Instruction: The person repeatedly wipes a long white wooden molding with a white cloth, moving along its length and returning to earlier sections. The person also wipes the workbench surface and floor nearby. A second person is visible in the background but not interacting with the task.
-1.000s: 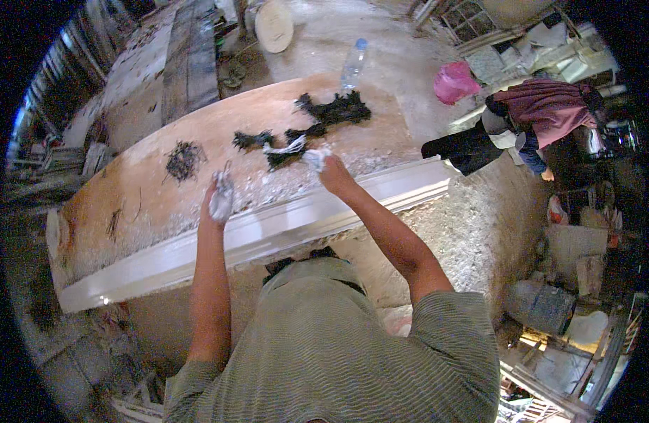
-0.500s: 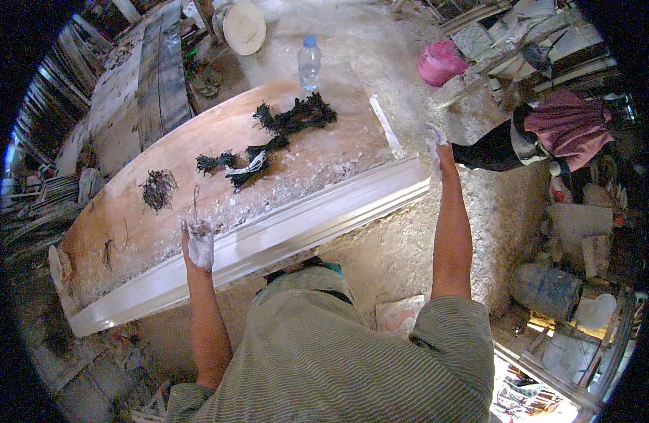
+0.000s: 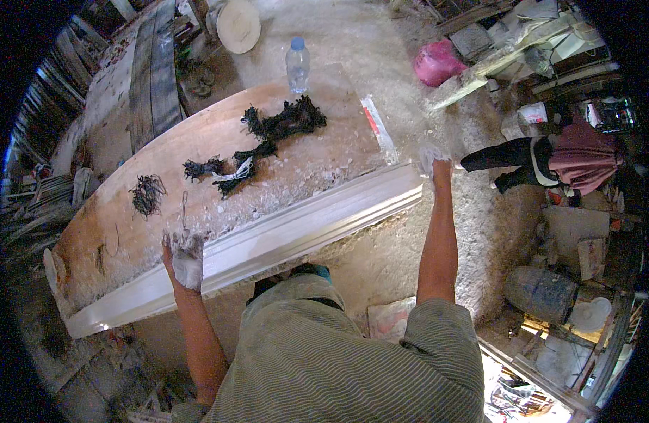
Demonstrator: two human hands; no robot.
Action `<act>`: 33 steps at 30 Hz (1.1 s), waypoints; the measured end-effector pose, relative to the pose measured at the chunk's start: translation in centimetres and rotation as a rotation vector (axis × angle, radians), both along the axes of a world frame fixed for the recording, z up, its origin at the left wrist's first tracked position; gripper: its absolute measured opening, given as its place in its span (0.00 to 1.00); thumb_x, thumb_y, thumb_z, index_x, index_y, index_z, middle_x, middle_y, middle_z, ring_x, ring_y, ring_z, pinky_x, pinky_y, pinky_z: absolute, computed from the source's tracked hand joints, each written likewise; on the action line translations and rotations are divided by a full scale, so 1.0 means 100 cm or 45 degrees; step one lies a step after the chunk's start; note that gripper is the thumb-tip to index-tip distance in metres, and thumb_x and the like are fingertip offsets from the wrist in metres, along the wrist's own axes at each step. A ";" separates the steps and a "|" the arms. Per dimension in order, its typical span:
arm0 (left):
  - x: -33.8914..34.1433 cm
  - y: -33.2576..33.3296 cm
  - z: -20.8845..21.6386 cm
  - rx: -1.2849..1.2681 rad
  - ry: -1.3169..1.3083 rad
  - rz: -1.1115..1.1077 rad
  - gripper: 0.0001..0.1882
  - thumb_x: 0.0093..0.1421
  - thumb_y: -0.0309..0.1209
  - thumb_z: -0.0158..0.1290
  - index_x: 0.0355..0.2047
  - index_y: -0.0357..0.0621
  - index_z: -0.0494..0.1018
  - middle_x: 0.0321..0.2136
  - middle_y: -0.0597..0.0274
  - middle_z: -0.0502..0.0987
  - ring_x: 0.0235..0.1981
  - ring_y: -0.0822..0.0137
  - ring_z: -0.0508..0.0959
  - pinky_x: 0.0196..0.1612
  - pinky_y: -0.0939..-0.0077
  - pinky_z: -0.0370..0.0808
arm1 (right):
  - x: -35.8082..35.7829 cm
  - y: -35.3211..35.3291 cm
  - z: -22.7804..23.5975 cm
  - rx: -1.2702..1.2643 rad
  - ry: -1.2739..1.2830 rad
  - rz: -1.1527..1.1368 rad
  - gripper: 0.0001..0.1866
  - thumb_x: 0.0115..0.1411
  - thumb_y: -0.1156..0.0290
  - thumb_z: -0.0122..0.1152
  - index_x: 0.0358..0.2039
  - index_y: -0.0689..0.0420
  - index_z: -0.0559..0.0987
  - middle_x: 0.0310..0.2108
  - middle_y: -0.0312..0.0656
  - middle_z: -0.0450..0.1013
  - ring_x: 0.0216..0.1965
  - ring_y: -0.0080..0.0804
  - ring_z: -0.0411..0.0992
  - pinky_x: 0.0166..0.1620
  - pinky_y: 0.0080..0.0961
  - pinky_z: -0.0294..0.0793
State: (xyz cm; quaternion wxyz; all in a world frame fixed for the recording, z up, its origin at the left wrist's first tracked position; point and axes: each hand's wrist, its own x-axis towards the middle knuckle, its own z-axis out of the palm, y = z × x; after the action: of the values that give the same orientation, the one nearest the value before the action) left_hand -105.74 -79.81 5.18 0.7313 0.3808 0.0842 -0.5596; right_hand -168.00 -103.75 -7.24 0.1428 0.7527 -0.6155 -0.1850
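A long white moulding with stepped edges [image 3: 303,223] lies along the near edge of a brown, curved-topped board [image 3: 127,211]. My left hand [image 3: 187,264], coated in white powder, is over the moulding's left half, thumb apart and fingers spread. A thin wire loop [image 3: 184,206] lies just beyond its fingertips. At the moulding's right end is my right hand [image 3: 433,159], also whitened, its fingers looking spread with nothing visible in them; whether it touches the end, I cannot tell. Dark bundles of ties [image 3: 286,118] and a loose dark tangle [image 3: 148,195] rest on the board, with white crumbs around.
A clear bottle with a blue cap [image 3: 297,67] stands at the board's far edge. Beyond are a pink bag [image 3: 438,63] and a round pale disc [image 3: 238,26]. At right, a person in dark trousers and a maroon top [image 3: 585,156] is near a dark drum [image 3: 541,292].
My left hand has come slightly nearer to me, its fingers more spread. My right hand has shifted a little nearer too. The person at right has moved, legs now apart.
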 end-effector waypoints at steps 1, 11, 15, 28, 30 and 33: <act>0.002 0.002 -0.002 0.043 0.011 0.044 0.12 0.55 0.38 0.49 0.36 0.45 0.69 0.32 0.53 0.73 0.28 0.60 0.73 0.38 0.64 0.73 | -0.002 0.003 -0.001 0.035 0.032 -0.001 0.09 0.51 0.70 0.50 0.32 0.54 0.77 0.30 0.41 0.74 0.31 0.36 0.72 0.38 0.33 0.70; 0.033 0.019 -0.048 -0.057 -0.142 0.051 0.12 0.52 0.25 0.49 0.39 0.45 0.68 0.35 0.52 0.72 0.27 0.66 0.72 0.28 0.76 0.72 | 0.038 0.023 0.002 -0.131 -0.055 0.036 0.10 0.46 0.64 0.53 0.22 0.58 0.77 0.24 0.44 0.73 0.28 0.40 0.72 0.32 0.35 0.73; 0.046 0.036 -0.055 0.089 -0.364 0.084 0.16 0.51 0.23 0.50 0.42 0.38 0.65 0.34 0.54 0.72 0.26 0.70 0.71 0.25 0.82 0.70 | 0.056 0.025 0.000 -0.233 0.127 0.015 0.07 0.45 0.65 0.55 0.15 0.50 0.77 0.17 0.35 0.71 0.30 0.31 0.70 0.31 0.30 0.70; 0.130 0.073 -0.049 -0.262 0.168 -0.037 0.12 0.46 0.26 0.47 0.31 0.30 0.69 0.32 0.48 0.72 0.36 0.56 0.72 0.43 0.66 0.71 | 0.242 0.098 -0.006 -0.118 -0.392 -0.293 0.06 0.44 0.69 0.55 0.18 0.58 0.75 0.24 0.46 0.71 0.31 0.42 0.72 0.33 0.35 0.73; 0.149 0.074 -0.046 -0.392 0.443 -0.053 0.16 0.49 0.25 0.43 0.38 0.31 0.68 0.39 0.47 0.71 0.41 0.54 0.71 0.47 0.62 0.69 | 0.290 0.120 -0.004 -0.057 -0.509 -0.305 0.07 0.42 0.71 0.54 0.22 0.61 0.74 0.24 0.52 0.70 0.30 0.49 0.71 0.35 0.39 0.72; 0.191 0.082 -0.046 -0.470 0.409 -0.158 0.19 0.55 0.26 0.40 0.48 0.34 0.63 0.44 0.48 0.68 0.45 0.57 0.70 0.50 0.64 0.67 | 0.370 0.159 0.001 -0.218 -0.922 -0.484 0.09 0.42 0.72 0.54 0.25 0.64 0.72 0.24 0.57 0.70 0.30 0.54 0.70 0.37 0.43 0.70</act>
State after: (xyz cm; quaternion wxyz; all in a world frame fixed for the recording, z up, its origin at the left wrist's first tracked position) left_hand -86.61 -71.59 0.56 0.7298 0.1516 0.0724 -0.6627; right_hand -130.97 -87.87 -7.09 -0.0577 0.6276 -0.7670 0.1204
